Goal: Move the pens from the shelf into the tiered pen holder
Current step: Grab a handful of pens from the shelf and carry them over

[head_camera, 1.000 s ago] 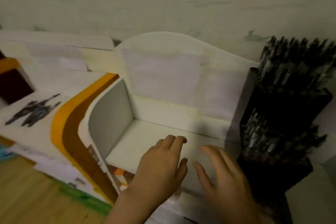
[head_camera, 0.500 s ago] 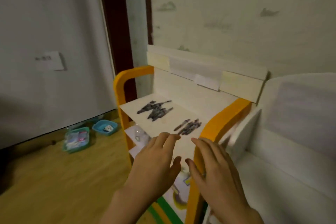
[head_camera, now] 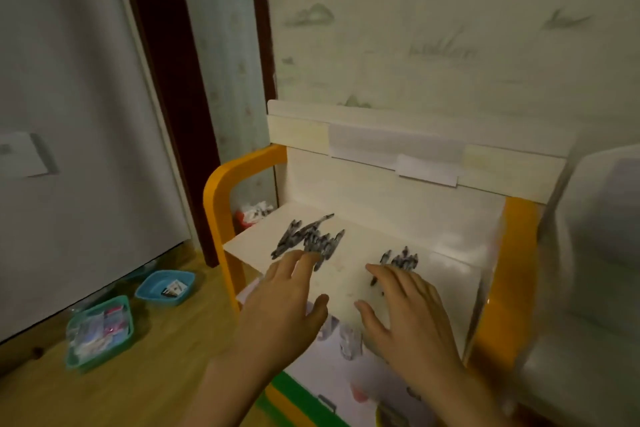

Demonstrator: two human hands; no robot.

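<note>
We note a white, smooth shelf (head_camera: 353, 274) with rounded orange side frames. Two loose heaps of slim, dark, glossy pens lie on it. Left heap (head_camera: 308, 239): long axes run roughly from near-left to far-right, tips fanned. Right heap (head_camera: 400, 258): shorter in view, pointing mostly away from us. Left hand (head_camera: 284, 308) is spread, fingers straight, holding nothing; its fingertips reach the left heap's near edge, contact possible but blurred. Right hand (head_camera: 408, 315) is likewise spread and empty; the right heap lies just beyond its fingertips, partly hidden beneath them.
</note>
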